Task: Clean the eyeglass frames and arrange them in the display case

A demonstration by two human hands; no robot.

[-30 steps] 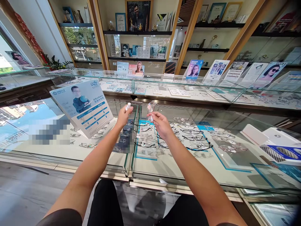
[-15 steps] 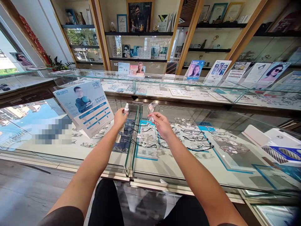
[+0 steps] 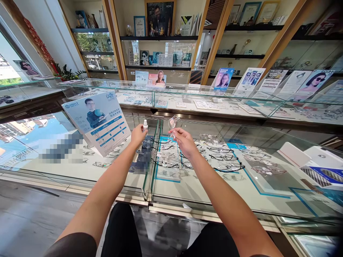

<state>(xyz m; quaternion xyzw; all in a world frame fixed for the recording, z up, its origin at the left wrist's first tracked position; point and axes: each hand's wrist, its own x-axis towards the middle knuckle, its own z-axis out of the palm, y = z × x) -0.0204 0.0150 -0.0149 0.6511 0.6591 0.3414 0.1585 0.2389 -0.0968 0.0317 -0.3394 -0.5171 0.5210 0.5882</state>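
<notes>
My left hand (image 3: 137, 135) is closed around a small white spray bottle (image 3: 145, 125), held upright just above the glass counter (image 3: 80, 171). My right hand (image 3: 183, 141) pinches a pair of clear-framed glasses (image 3: 172, 123) by one end, lenses raised above the fingers. The two hands are about a hand's width apart over the seam between two display cases. Under the glass below them lie several rows of spectacle frames (image 3: 222, 157).
A tilted blue-and-white advertising placard (image 3: 98, 119) stands on the counter left of my left hand. White and blue boxes (image 3: 318, 166) lie at the right. A second glass counter (image 3: 203, 98) with leaflets runs behind, shelves beyond it.
My left hand has lowered the spray bottle and turned it upright, drawing slightly away from the glasses. My right hand has stayed nearly still with the glasses.
</notes>
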